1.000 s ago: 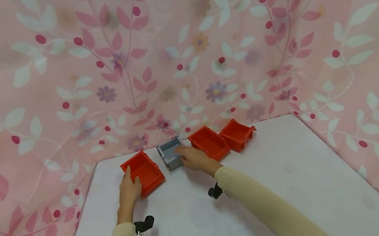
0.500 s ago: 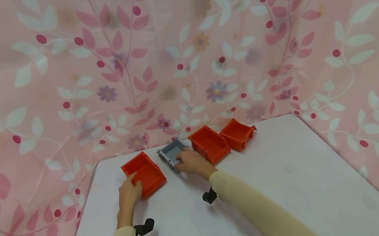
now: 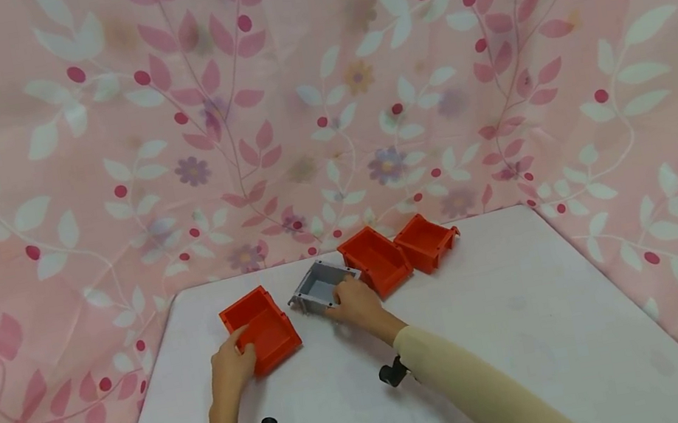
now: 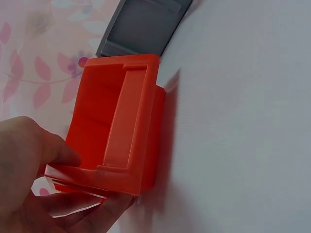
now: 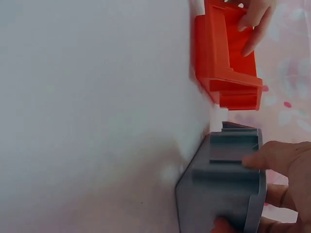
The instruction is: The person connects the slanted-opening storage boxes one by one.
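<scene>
At the left of the table, a red storage bin point(image 3: 271, 339) lies with its hollow facing up. My left hand point(image 3: 232, 370) grips its left wall, the thumb inside and the other fingers outside, as the left wrist view shows on the red bin point(image 4: 129, 126). To its right is a smaller grey storage bin point(image 3: 320, 288), turned at an angle. My right hand point(image 3: 360, 304) holds this bin at its right end; in the right wrist view, fingers are bent over the rim of the grey bin point(image 5: 214, 201). A gap separates the two held bins.
Two more red bins stand at the back: one red bin point(image 3: 379, 258) right beside the grey one, and another red bin point(image 3: 425, 242) against its right side. The white table point(image 3: 523, 345) meets a flowered pink curtain point(image 3: 319, 95) at its back edge.
The grey bin has turned and come nearer and slightly right, up to the middle red bin, with my right hand on it. The left red bin has slid a little nearer with my left hand.
</scene>
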Motion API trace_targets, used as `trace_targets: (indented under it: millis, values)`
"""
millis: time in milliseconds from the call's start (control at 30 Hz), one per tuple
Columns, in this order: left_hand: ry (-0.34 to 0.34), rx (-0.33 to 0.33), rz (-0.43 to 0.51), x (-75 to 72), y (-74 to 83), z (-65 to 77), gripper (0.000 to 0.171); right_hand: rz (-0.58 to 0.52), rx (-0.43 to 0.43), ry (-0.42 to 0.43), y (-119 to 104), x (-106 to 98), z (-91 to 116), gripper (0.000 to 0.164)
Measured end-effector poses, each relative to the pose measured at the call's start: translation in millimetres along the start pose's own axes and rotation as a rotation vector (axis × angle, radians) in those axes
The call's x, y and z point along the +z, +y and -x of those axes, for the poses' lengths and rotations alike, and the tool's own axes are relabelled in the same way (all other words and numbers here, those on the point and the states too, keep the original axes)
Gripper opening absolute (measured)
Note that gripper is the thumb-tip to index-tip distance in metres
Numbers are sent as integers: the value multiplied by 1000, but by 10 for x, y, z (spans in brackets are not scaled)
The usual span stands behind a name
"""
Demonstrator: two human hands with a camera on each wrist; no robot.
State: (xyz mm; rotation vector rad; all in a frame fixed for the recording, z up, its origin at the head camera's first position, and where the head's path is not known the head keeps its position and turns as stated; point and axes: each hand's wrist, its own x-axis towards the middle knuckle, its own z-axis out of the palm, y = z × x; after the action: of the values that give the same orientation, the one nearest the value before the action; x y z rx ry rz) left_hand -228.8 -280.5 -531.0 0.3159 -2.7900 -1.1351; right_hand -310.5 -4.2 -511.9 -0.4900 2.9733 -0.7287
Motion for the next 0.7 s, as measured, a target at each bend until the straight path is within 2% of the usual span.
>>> trace_targets:
  millis: [200,433,567,700]
  values:
    - [9,0,-7,22,-20,132,51,-22,-85,-8,144,-101,267,29]
    - [14,29,4,67,13,300,50,-39,-73,29,471,-257,488,21]
    - [15,41,13,118,49,393,51,-66,-65,87,670,-322,555,15]
    - [13,40,27,196,72,447,67,-153,-41,238,768,-327,660,11]
